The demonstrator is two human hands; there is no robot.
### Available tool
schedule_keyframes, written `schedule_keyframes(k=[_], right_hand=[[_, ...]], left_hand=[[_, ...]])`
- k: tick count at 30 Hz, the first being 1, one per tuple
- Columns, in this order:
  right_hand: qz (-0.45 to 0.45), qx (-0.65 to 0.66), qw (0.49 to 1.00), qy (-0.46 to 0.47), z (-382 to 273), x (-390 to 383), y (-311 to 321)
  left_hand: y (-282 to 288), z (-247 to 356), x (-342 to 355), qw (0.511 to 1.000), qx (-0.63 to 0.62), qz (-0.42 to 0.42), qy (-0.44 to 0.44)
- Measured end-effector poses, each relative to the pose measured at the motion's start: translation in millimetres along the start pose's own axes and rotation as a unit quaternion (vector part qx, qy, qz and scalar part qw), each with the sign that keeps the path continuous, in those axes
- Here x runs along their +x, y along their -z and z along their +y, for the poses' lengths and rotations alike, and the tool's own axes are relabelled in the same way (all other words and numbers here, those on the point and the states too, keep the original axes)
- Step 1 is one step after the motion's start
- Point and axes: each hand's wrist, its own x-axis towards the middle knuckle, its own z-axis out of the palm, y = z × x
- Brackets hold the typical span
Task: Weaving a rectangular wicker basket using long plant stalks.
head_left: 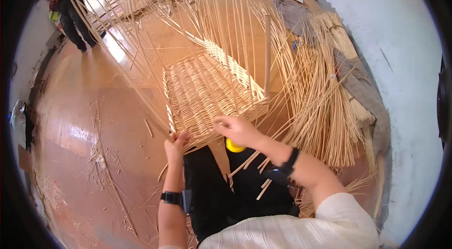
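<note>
A half-woven rectangular wicker basket [202,84] rests tilted over my lap, its base densely woven and long upright stakes rising from its sides. At its near left corner, my left hand [176,147] is closed, with thumb and fingers gripping the corner. My right hand [238,130] bends over the near edge, fingers curled together at the weave; whatever strand they pinch is too small to make out. Just below the right hand shows a round yellow object [234,146], partly covered. A pale flat strip [219,157] hangs beneath the basket between my legs.
Bundles of loose wicker rods [325,117] lie to the right along the white wall [400,60], with grey cloth [362,89] over some. A thicker post [267,56] stands at the basket's right corner. Scraps litter the floor [80,122]. A person [73,13] stands at far left.
</note>
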Motion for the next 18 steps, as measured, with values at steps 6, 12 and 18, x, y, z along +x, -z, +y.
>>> schedule_keyframes(k=[6,12,18], right_hand=[[-0.055,-0.088,0.965,-0.240,21,-1,169],[-0.462,-0.094,0.871,-0.141,42,111,181],[-0.573,-0.216,0.789,-0.060,56,128,162]], left_hand=[[17,8,15,0.998,-0.030,-0.010,-0.051],[40,0,17,0.996,-0.074,-0.004,-0.053],[46,5,9,0.997,-0.063,-0.007,-0.047]])
